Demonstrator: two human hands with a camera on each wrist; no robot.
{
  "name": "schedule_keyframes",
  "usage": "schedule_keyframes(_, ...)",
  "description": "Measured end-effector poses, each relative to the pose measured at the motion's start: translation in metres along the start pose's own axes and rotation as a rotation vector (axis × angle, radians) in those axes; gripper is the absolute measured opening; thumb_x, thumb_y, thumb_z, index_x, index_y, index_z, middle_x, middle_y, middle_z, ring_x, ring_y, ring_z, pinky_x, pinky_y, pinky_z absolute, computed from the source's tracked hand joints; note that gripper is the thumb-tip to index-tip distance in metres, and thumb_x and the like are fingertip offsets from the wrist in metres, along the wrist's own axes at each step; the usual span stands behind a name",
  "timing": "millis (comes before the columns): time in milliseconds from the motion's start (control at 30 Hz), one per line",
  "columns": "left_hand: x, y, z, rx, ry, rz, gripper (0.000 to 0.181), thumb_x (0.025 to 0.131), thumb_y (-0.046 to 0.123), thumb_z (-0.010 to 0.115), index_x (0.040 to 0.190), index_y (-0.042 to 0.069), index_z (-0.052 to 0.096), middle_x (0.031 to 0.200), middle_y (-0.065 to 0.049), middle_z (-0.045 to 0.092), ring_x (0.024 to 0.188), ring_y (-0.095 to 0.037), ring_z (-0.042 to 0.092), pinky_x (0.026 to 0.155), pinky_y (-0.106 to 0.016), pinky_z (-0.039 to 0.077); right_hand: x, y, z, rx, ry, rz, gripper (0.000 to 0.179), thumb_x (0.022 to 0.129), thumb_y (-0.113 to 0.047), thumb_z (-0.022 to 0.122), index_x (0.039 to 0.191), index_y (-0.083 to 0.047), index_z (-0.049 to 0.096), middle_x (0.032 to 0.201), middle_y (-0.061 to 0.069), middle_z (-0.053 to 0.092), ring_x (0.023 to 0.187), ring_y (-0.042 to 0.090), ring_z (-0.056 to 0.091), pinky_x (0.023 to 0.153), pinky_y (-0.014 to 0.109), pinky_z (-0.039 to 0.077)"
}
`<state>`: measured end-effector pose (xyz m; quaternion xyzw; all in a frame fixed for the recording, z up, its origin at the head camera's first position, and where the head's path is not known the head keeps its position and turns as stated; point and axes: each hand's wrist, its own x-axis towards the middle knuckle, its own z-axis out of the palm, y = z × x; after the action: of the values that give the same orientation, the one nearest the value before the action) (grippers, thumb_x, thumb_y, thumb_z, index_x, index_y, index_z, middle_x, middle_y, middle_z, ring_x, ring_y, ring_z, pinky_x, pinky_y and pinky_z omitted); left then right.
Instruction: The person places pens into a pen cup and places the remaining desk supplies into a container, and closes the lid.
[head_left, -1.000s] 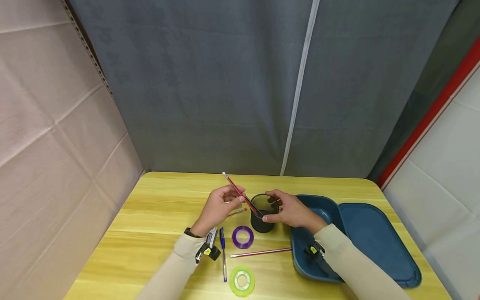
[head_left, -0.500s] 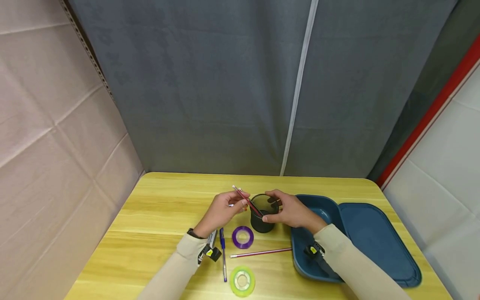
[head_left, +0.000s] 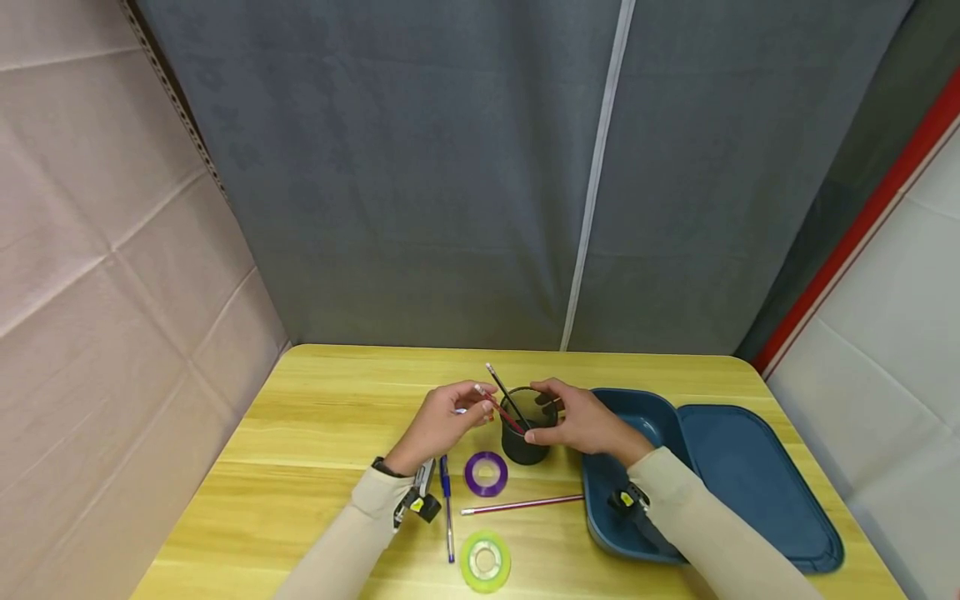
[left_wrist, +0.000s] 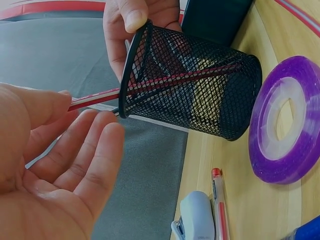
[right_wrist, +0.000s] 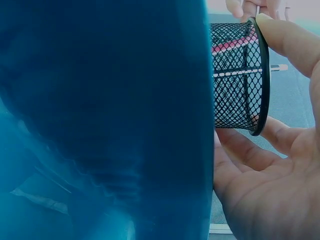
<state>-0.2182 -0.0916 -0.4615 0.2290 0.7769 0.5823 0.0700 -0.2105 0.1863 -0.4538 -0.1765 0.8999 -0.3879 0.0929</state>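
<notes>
Left hand: a slim red pencil with pale stripes (left_wrist: 106, 94) is pinched between thumb and forefinger of the left hand (head_left: 450, 417); the other fingers are spread loosely below it.
Right hand: the rim of a black wire-mesh cylindrical cup (head_left: 525, 452) is gripped by the right hand (head_left: 581, 421), with the thumb set on one side and the fingers curved round the other.
Pencil in the grasp: its lower part is held slantwise inside the cup and can be seen through the mesh; its white-tipped end is left above the rim.
Cup: a smooth dark band is carried at the mouth, above the fine diamond netting; a thin black pencil with a pale tip (head_left: 496, 377) is leaned inside.
Tape: a glossy purple ring-shaped roll (head_left: 472, 475) is laid just beside the cup, and a translucent yellow-green roll (head_left: 472, 563) nearer the person.
Writing tools: a slender blue-capped pen (head_left: 447, 492), a red striped pencil (head_left: 522, 505) and a clear red-capped pen (left_wrist: 219, 205) are laid on the wood-grain tabletop (head_left: 322, 433).
Plastics: a rounded pale grey object (left_wrist: 197, 215) is seen beside the red-capped pen; a deep blue rounded box (head_left: 599, 479) is placed at the right, with a flat blue lid (head_left: 757, 483) alongside.
</notes>
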Motion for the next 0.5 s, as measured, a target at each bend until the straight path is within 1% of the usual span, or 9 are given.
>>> schedule_keyframes(100, -0.001, 0.0, -0.002, -0.021, -0.005, -0.001, 0.027, 0.105, 0.022, 0.069, 0.128, 0.01, 0.072, 0.116, -0.019, 0.075, 0.109, -0.045, 0.073, 0.093, -0.047, 0.064, 0.0, -0.001, 0.0, -0.001, -0.001, 0.003, 0.086, 0.082, -0.049, 0.089, 0.152, -0.012, 0.054, 0.141, 0.016, 0.065, 0.126, 0.036, 0.063, 0.099, 0.051, 0.061)
schedule_keyframes(200, -0.001, 0.0, -0.004, -0.014, -0.003, -0.001, 0.027, 0.105, 0.024, 0.069, 0.128, 0.012, 0.072, 0.118, -0.02, 0.074, 0.106, -0.034, 0.075, 0.091, -0.041, 0.065, 0.0, -0.001, 0.0, -0.005, -0.003, 0.005, 0.087, 0.082, -0.05, 0.089, 0.152, -0.013, 0.054, 0.141, 0.016, 0.065, 0.126, 0.035, 0.063, 0.099, 0.051, 0.061)
schedule_keyframes(300, -0.002, -0.001, -0.006, 0.017, 0.01, -0.008, 0.026, 0.104, 0.027, 0.07, 0.127, 0.016, 0.074, 0.118, -0.018, 0.076, 0.102, -0.021, 0.076, 0.087, -0.036, 0.066, 0.0, -0.001, 0.0, -0.001, -0.003, 0.01, 0.087, 0.082, -0.05, 0.089, 0.152, -0.013, 0.053, 0.142, 0.016, 0.064, 0.126, 0.035, 0.063, 0.1, 0.051, 0.061)
schedule_keyframes(333, -0.002, 0.0, -0.007, 0.026, 0.015, -0.011, 0.026, 0.104, 0.027, 0.07, 0.128, 0.017, 0.074, 0.118, -0.017, 0.076, 0.101, -0.018, 0.076, 0.086, -0.034, 0.066, 0.0, -0.001, 0.0, -0.003, -0.004, 0.008, 0.087, 0.082, -0.05, 0.089, 0.152, -0.013, 0.053, 0.142, 0.016, 0.064, 0.126, 0.035, 0.063, 0.1, 0.052, 0.061)
schedule_keyframes(400, -0.002, 0.0, -0.009, 0.034, 0.027, -0.027, 0.026, 0.104, 0.027, 0.071, 0.128, 0.018, 0.074, 0.118, -0.013, 0.076, 0.101, -0.018, 0.075, 0.084, -0.032, 0.066, 0.0, -0.001, 0.0, -0.003, -0.004, 0.004, 0.087, 0.082, -0.049, 0.089, 0.152, -0.012, 0.053, 0.142, 0.016, 0.064, 0.126, 0.036, 0.063, 0.1, 0.052, 0.061)
schedule_keyframes(467, -0.003, -0.001, -0.011, 0.028, 0.032, -0.04, 0.027, 0.104, 0.027, 0.071, 0.129, 0.017, 0.073, 0.118, -0.011, 0.076, 0.104, -0.024, 0.075, 0.087, -0.035, 0.066, 0.0, -0.001, 0.0, -0.002, -0.002, 0.004, 0.086, 0.082, -0.048, 0.09, 0.152, -0.012, 0.054, 0.142, 0.016, 0.064, 0.127, 0.036, 0.062, 0.1, 0.052, 0.061)
schedule_keyframes(500, -0.003, 0.0, -0.012, 0.025, 0.033, -0.045, 0.028, 0.104, 0.026, 0.071, 0.13, 0.017, 0.073, 0.119, -0.011, 0.076, 0.106, -0.026, 0.074, 0.087, -0.034, 0.066, 0.0, -0.001, 0.0, -0.003, -0.002, 0.004, 0.086, 0.082, -0.048, 0.09, 0.152, -0.012, 0.054, 0.142, 0.016, 0.064, 0.127, 0.036, 0.062, 0.1, 0.052, 0.061)
